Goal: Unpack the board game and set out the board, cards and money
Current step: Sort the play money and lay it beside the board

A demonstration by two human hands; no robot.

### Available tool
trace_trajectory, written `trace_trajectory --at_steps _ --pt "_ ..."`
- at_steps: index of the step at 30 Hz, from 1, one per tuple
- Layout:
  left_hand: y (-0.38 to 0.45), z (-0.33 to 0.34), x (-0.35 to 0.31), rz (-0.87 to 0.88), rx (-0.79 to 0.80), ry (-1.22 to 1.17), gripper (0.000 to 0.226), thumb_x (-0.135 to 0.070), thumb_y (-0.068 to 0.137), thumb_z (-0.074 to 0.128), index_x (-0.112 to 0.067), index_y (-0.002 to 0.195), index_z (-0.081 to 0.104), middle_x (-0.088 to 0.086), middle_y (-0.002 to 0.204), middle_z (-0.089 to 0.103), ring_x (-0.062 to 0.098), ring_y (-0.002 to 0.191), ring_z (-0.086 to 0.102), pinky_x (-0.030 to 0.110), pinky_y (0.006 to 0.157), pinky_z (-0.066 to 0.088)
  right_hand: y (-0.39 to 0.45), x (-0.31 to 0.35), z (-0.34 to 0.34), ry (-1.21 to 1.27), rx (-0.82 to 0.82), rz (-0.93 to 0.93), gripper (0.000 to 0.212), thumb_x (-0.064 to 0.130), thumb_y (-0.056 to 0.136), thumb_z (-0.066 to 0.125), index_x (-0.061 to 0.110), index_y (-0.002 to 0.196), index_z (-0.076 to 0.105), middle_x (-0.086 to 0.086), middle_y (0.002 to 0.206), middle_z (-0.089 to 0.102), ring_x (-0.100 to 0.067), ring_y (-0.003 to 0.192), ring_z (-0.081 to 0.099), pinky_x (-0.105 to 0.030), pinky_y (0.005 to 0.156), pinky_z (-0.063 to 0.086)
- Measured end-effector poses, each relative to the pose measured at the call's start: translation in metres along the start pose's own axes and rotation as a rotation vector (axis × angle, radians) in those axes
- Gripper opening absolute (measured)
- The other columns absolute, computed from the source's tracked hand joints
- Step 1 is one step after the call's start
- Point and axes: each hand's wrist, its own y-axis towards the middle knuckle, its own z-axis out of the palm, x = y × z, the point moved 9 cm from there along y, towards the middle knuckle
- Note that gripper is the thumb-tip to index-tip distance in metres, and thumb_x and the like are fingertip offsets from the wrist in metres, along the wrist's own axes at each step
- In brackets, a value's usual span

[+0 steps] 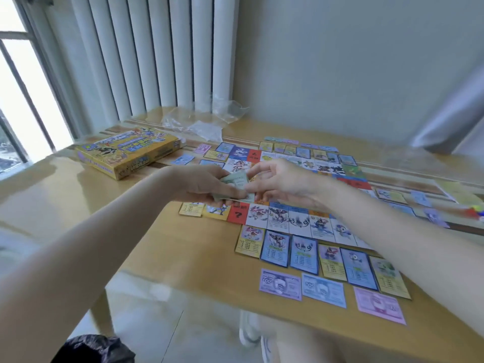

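The game board (293,218) lies flat on the wooden table (183,252), ringed by property cards (303,254) along its near, left and far edges. Three money notes lie in a row near the table's front edge: purple (280,284), blue (323,290) and pink (379,305). Above the board's left part, my left hand (204,186) grips a small stack of greenish notes (237,186). My right hand (277,180) pinches the top note of that stack. The yellow game box (128,151) sits at the far left.
Crumpled clear plastic wrap (201,121) lies at the table's back, by the white blinds. A yellow sheet (455,191) and small coloured pieces (474,212) are at the far right. A dark bag (94,348) sits on the floor below.
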Motion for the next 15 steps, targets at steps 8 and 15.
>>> trace_trajectory --at_steps 8,15 --pt "0.005 0.04 0.002 -0.035 0.08 -0.002 0.02 -0.023 0.095 0.049 -0.007 0.087 0.058 0.002 0.06 0.056 0.007 0.046 0.05 0.016 0.045 0.043 -0.06 -0.042 -0.006 -0.138 -0.01 0.097 0.021 -0.002 0.08 0.068 0.005 0.098 0.06 0.0 0.06 0.059 -0.008 0.05 0.054 -0.015 0.046 0.043" --pt "-0.009 0.017 0.018 -0.079 -0.074 -0.048 0.02 -0.021 0.094 0.052 -0.004 0.091 0.06 0.007 0.066 0.057 0.009 0.046 0.053 0.016 0.043 0.046 -0.052 -0.04 0.047 -0.534 -0.06 -0.13 0.011 0.009 0.078 0.073 0.013 0.079 0.063 0.004 0.066 0.059 -0.004 0.059 0.055 -0.011 0.06 0.044"
